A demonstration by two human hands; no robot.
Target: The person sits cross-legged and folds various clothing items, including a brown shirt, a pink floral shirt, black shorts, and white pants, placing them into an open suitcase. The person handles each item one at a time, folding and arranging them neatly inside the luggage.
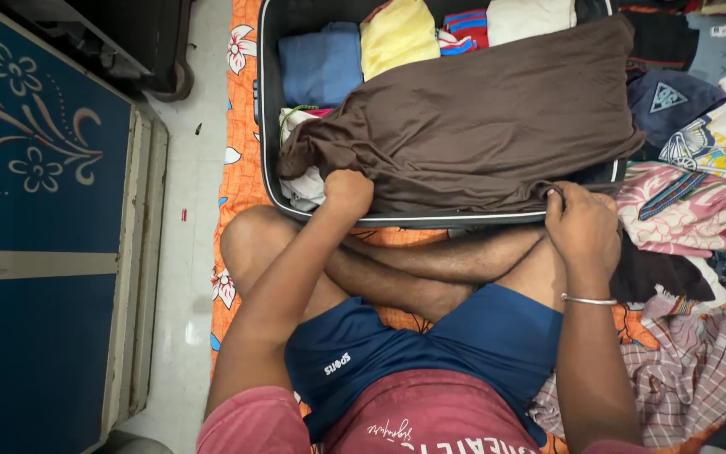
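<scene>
Suitcase (pixel 267 126) top cut off; brown garment (pixel 481 118) hides contents.

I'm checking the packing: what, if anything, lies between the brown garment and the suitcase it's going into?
Nothing visible: the brown garment already lies over the folded clothes in the suitcase, both hands gripping its near edge.

A home, most likely a bedroom. Shown by a pale tiled floor (pixel 186 277), an orange flowered mat (pixel 241 181) spread on it, and a blue cupboard (pixel 39 252) with painted flower scrolls at the left. Also by an open suitcase (pixel 267 126) of folded clothes on the mat, with a heap of loose clothes (pixel 699 176) beside it at the right.
</scene>
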